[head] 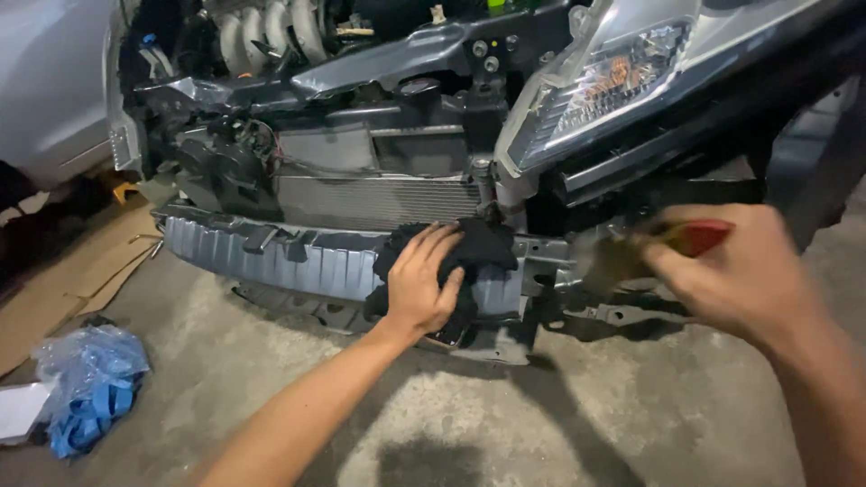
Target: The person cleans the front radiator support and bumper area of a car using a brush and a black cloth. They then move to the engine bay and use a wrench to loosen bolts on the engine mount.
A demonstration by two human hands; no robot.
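Black cloth [478, 248], one piece, bunched and draped over the right part of the ribbed grey bumper beam [271, 257] of a car with its front cover off. Two hands in view, both the person's own. Left hand [422, 287] lies flat on the cloth, fingers [431, 245] spread and slightly curled, pressing rather than gripping it. Right hand [735, 266] is blurred; it is closed around a tool with a red handle [699, 236], and the tool's working end is too smeared to name.

One headlight [600, 95] sits above the right hand, clear lens with an amber part inside. One radiator [379, 200], finned and silver, stands behind the beam just above the cloth. Engine parts [271, 32] show at the top, with pale intake runners. One crumpled blue plastic bag [90, 383] lies on the concrete floor [505, 424] at lower left, well apart from the hands. Flattened cardboard [77, 280] lies beside it.

Cloth hides that stretch of beam; the left hand covers the cloth's middle. Cloth looks dark, soft, creased, with folds hanging down the beam's front face.
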